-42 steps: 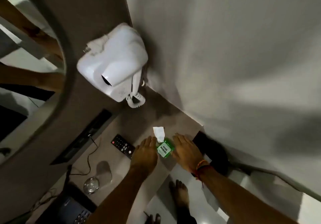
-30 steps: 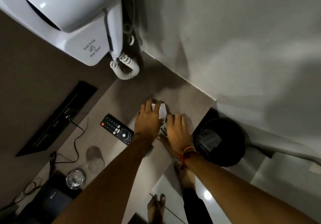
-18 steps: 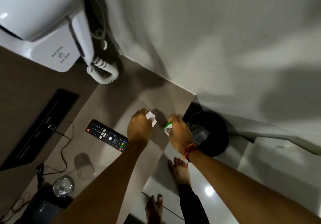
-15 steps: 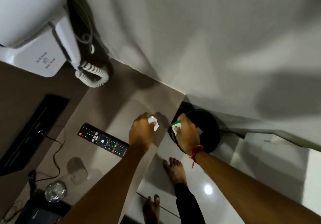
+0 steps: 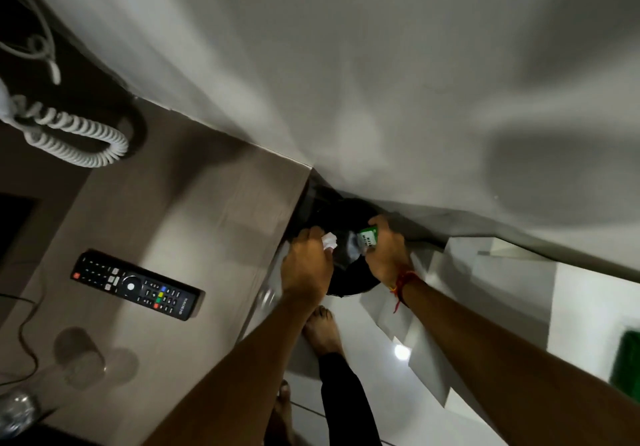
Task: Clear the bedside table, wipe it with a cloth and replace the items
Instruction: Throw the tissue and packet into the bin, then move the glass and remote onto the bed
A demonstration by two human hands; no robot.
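Observation:
My left hand (image 5: 304,265) is closed around a crumpled white tissue (image 5: 329,240). My right hand (image 5: 386,255) grips a small green and white packet (image 5: 367,236). Both hands hover over the black waste bin (image 5: 349,279) on the floor, just past the right edge of the beige bedside table (image 5: 194,210). A black remote control (image 5: 136,284) lies flat on the table to the left of my left forearm.
A white coiled cord (image 5: 74,140) hangs at the upper left above the table. A clear glass (image 5: 83,362) and a thin black cable (image 5: 26,328) are at the table's lower left. My bare foot (image 5: 323,331) stands on the glossy floor beside the bin.
Both hands lifted the tissue and the green packet off the table and carried them rightward over the black bin. The view swung down and right.

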